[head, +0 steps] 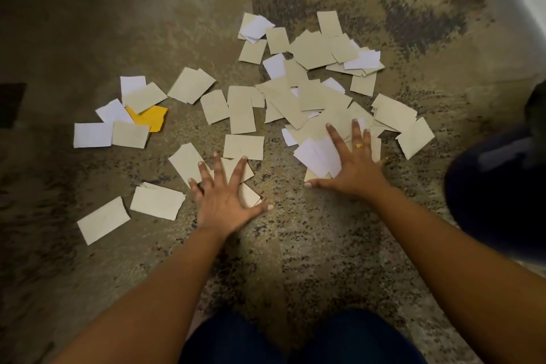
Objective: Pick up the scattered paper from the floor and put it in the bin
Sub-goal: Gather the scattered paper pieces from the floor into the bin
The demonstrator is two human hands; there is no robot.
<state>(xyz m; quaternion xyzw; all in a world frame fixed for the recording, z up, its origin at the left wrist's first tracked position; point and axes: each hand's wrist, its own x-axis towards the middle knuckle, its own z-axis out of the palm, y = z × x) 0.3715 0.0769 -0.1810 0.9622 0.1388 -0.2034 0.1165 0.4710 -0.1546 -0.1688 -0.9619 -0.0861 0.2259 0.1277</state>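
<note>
Left hand [223, 204] spread on paper [243, 111] | right hand [356, 163] spread, apparently pressing paper

I have one view only, from the head camera, looking forward and steeply down at the carpet [295, 245] from close above; my knees [295, 340] fill the bottom edge, nearer me than the carpet's middle.

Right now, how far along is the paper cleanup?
Barely begun. Nothing looks binned; no bin is clearly in view. Both hands lie flat and spread on the scattered paper: left hand, right hand, neither holding any. The whole pile, including the yellow piece, remains.
</note>
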